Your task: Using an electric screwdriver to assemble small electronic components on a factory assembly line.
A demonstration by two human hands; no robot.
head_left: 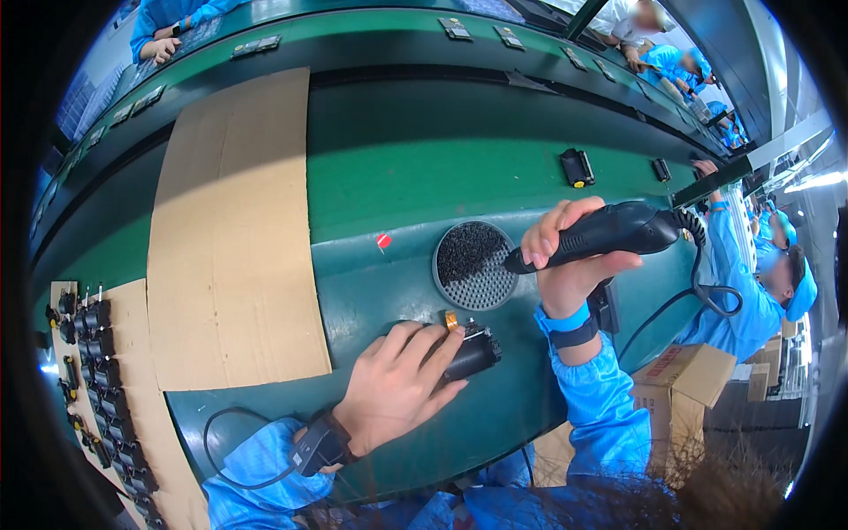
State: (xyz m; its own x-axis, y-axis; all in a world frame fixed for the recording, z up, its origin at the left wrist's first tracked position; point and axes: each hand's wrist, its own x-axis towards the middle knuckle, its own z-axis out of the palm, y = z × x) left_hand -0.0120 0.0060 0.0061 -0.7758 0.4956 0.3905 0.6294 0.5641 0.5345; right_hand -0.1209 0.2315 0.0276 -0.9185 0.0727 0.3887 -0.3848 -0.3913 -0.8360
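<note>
My right hand (570,274) grips a black electric screwdriver (623,230) with a coiled cord. The driver lies almost level, its narrow end over the edge of a round tray (493,287). Small black screws (468,247) are heaped on one side of this tray, while its perforated bottom shows on the other. Nearer to me, my left hand (397,375) holds down a black cylindrical housing (477,353) on the green mat. An orange flex strip (451,321) sticks up from the housing beside my fingertips.
Cardboard sheets (234,238) cover the left side, with rows of black housings (106,371) at far left. Two black parts (577,168) lie on the green conveyor belt. Circuit boards (256,47) line the far belt. Co-workers sit across and at right, by a cardboard box (676,389).
</note>
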